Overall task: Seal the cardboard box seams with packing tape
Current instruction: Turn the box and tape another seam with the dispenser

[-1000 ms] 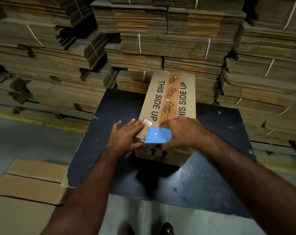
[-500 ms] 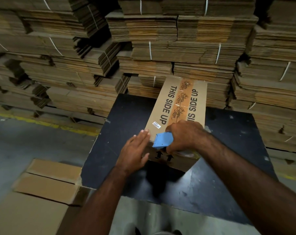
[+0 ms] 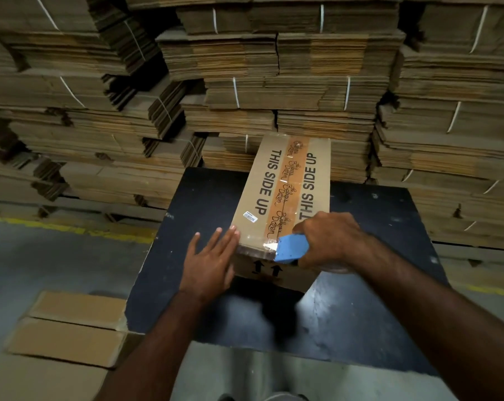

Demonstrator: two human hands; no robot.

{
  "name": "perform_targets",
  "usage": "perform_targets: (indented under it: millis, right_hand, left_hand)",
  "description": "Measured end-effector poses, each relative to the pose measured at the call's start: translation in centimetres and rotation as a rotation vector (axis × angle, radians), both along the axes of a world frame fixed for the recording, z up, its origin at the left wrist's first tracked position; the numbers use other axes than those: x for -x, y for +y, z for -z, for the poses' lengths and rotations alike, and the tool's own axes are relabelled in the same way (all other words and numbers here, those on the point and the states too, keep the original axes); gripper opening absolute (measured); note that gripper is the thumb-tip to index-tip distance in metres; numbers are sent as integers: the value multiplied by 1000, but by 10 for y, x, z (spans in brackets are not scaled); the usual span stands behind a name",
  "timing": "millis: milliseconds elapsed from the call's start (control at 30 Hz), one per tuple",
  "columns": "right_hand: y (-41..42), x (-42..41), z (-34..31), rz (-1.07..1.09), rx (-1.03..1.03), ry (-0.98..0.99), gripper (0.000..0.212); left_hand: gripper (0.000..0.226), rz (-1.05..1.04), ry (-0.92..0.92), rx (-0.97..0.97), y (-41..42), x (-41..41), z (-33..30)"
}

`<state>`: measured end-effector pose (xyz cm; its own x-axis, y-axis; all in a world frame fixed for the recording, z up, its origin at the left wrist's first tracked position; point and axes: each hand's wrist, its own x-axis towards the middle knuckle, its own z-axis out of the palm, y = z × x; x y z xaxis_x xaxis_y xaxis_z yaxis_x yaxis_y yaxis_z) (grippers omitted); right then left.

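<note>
A long cardboard box (image 3: 266, 180) printed "THIS SIDE UP" lies on a black table (image 3: 360, 319). A strip of printed brown tape (image 3: 285, 192) runs down its top centre seam. My right hand (image 3: 328, 241) grips a blue tape dispenser (image 3: 291, 248) at the box's near top edge, where clear tape glints across the edge. My left hand (image 3: 213, 264) lies flat with straight fingers against the box's near left corner.
Tall bundles of flattened cardboard (image 3: 273, 68) wall in the table at the back and on both sides. More flat cardboard (image 3: 68, 328) lies on the floor at lower left. A yellow floor line (image 3: 71, 230) runs along the left.
The dispenser has slid rightward along the box's near edge, uncovering clear tape there. My left hand has shifted from the top corner down to the side of that corner.
</note>
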<state>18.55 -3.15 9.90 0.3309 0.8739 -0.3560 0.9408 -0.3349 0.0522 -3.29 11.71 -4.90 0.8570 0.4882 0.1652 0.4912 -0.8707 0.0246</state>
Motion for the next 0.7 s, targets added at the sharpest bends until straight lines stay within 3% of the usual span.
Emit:
perform_targets:
  millis: [100, 233, 367, 467, 600, 700]
  right_hand:
    - [1, -2, 2, -8, 14, -27, 65]
    - [0, 0, 3, -5, 1, -37, 66]
    - [3, 0, 5, 19, 6, -24, 63]
    - [-1, 1, 6, 3, -14, -57, 61]
    - [-35, -16, -5, 21, -114, 70, 54]
    - [-71, -41, -14, 84, -60, 82, 55]
  left_hand:
    - [98, -11, 18, 27, -19, -6, -1]
    - [94, 132, 48, 23, -46, -37, -6]
    - [91, 91, 65, 126, -58, -52, -6]
    - [96, 125, 90, 80, -53, -48, -5]
    - [98, 158, 119, 35, -48, -45, -5]
    - [98, 153, 121, 8, -48, -47, -7]
